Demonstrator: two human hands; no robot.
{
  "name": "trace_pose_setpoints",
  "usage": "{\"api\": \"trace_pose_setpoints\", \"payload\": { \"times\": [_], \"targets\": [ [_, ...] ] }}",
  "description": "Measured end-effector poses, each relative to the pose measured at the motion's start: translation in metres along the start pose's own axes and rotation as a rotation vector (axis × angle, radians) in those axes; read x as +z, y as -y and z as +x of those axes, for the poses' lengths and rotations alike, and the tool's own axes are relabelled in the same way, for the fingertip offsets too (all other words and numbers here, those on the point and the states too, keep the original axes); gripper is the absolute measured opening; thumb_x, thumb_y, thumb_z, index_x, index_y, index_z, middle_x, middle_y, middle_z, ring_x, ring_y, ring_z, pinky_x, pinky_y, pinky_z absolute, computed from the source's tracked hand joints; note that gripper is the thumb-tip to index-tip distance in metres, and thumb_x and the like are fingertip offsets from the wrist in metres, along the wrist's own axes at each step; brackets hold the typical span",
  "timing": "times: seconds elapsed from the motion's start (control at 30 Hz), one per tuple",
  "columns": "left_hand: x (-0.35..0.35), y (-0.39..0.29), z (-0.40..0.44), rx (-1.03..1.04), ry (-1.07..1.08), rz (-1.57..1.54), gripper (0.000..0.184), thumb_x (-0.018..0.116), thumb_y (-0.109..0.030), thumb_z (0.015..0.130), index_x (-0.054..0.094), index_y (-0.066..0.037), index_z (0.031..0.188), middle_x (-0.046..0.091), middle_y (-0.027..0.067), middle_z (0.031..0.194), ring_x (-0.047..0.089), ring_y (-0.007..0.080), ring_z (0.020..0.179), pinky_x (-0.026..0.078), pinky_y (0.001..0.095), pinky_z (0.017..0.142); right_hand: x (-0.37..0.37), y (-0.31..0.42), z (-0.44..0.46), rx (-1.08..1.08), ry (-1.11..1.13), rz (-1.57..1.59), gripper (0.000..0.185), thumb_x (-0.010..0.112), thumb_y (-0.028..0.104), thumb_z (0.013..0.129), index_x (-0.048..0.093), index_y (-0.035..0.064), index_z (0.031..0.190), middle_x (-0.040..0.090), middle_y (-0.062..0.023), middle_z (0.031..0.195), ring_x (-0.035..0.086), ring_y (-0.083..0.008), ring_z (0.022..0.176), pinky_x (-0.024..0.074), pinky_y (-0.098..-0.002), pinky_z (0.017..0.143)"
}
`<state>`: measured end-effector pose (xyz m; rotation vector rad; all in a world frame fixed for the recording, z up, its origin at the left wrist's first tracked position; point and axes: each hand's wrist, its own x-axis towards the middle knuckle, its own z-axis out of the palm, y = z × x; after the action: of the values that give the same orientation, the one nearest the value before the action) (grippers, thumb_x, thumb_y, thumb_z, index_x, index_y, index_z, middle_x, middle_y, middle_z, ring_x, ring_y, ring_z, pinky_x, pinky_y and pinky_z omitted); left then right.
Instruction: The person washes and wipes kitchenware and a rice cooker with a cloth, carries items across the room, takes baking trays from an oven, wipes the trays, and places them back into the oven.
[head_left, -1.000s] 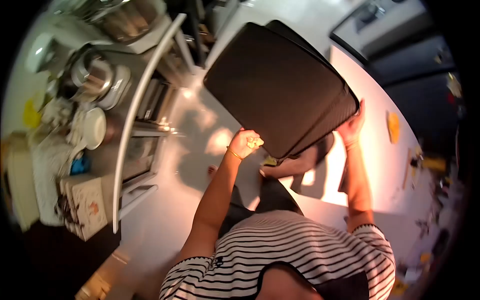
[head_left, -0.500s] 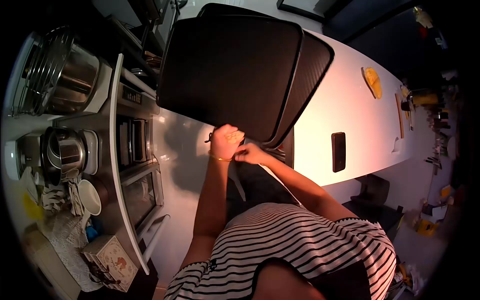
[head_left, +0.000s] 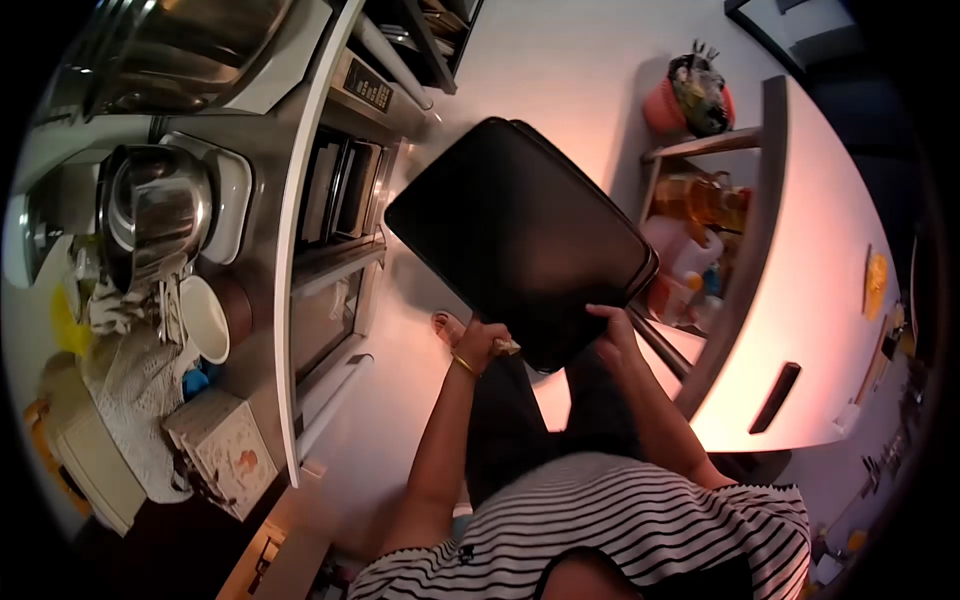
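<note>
Black baking trays [head_left: 520,240], at least two stacked with a second rim showing, are held tilted in front of my body. My left hand [head_left: 477,346], with a yellow bracelet at the wrist, is closed on their near left edge. Something small and pale [head_left: 508,348] pokes out of that hand; I cannot tell what it is. My right hand [head_left: 617,338] grips the near right edge, thumb on the top face and the other fingers partly hidden.
On the left, a steel counter [head_left: 262,215] carries pots and bowls, with a rack of upright trays [head_left: 340,190] below. To the right stands a white table [head_left: 800,290] with a phone [head_left: 775,398]; bottles [head_left: 690,200] sit under it. A red bin [head_left: 665,105] is behind.
The trays have come down from over the table's edge into the aisle and turned. My right hand has moved from beside my left hand to the trays' right edge. My view has shifted.
</note>
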<state>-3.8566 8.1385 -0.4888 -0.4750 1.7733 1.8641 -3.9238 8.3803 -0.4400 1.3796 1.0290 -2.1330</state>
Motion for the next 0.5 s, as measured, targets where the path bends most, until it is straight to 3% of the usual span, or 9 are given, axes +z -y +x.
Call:
{"api": "trace_pose_setpoints", "payload": {
  "times": [0.07,0.1,0.2,0.23,0.33,0.47,0.5],
  "targets": [
    [-0.027,0.011,0.021,-0.264,-0.114,-0.512,0.025,0.057,0.006,0.059,0.057,-0.002,0.082,0.059,0.0045,0.076,0.059,0.0158,0.067,0.049,0.0274,0.058,-0.01,-0.034,0.053,0.234,0.197,0.08,0.043,0.055,-0.01,0.059,0.057,-0.0007,0.101,0.059,-0.0114,0.105,0.054,-0.0256,0.102,0.0398,-0.0375,0.095],
    [-0.046,0.031,0.036,-0.335,-0.135,-0.599,0.041,0.053,0.008,0.058,0.053,-0.003,0.098,0.057,0.0041,0.079,0.058,0.0177,0.065,0.05,0.0281,0.056,-0.008,-0.053,0.077,0.3,0.181,0.088,0.051,0.05,-0.013,0.053,0.055,-0.0024,0.102,0.059,-0.0105,0.103,0.054,-0.0261,0.101,0.0414,-0.0367,0.092],
    [-0.102,0.083,0.071,-0.41,-0.145,-0.58,0.051,0.051,0.009,0.058,0.05,-0.005,0.107,0.057,0.0063,0.089,0.059,0.0194,0.069,0.052,0.0294,0.057,0.0,-0.108,0.141,0.304,0.292,0.066,0.05,0.05,-0.012,0.054,0.055,-0.0018,0.103,0.059,-0.0091,0.103,0.055,-0.0254,0.099,0.043,-0.0353,0.089],
    [-0.112,0.073,0.079,-0.434,-0.203,-0.637,0.061,0.05,0.01,0.057,0.047,-0.007,0.116,0.057,0.0076,0.099,0.06,0.0198,0.075,0.053,0.0286,0.06,0.011,-0.118,0.155,0.32,0.287,0.018,0.052,0.05,-0.012,0.055,0.054,0.0011,0.106,0.058,-0.0078,0.103,0.056,-0.0243,0.094,0.0441,-0.0352,0.086],
    [-0.147,0.112,0.095,-0.349,-0.233,-0.793,0.064,0.049,0.009,0.057,0.047,-0.006,0.119,0.057,0.0073,0.104,0.06,0.0201,0.081,0.053,0.0287,0.065,0.058,-0.139,0.188,0.194,0.298,-0.152,0.051,0.05,-0.013,0.06,0.053,0.0048,0.108,0.056,-0.0081,0.1,0.057,-0.0225,0.085,0.0478,-0.0355,0.076],
    [-0.192,0.176,0.109,-0.294,-0.301,-0.881,0.061,0.049,0.009,0.058,0.05,-0.004,0.118,0.059,0.0064,0.104,0.06,0.0192,0.082,0.052,0.0288,0.066,0.103,-0.166,0.236,0.207,0.374,-0.373,0.038,0.055,-0.008,0.066,0.053,0.0005,0.103,0.059,-0.0088,0.092,0.058,-0.0204,0.079,0.0487,-0.0318,0.068],
    [-0.206,0.18,0.113,-0.296,-0.238,-0.966,0.065,0.049,0.01,0.057,0.047,-0.004,0.121,0.06,0.0051,0.095,0.058,0.0176,0.069,0.051,0.0274,0.062,0.114,-0.174,0.247,0.212,0.403,-0.411,0.036,0.056,-0.006,0.067,0.054,0.0008,0.102,0.059,-0.0085,0.092,0.058,-0.0198,0.081,0.0486,-0.0316,0.068]
  ]
}}
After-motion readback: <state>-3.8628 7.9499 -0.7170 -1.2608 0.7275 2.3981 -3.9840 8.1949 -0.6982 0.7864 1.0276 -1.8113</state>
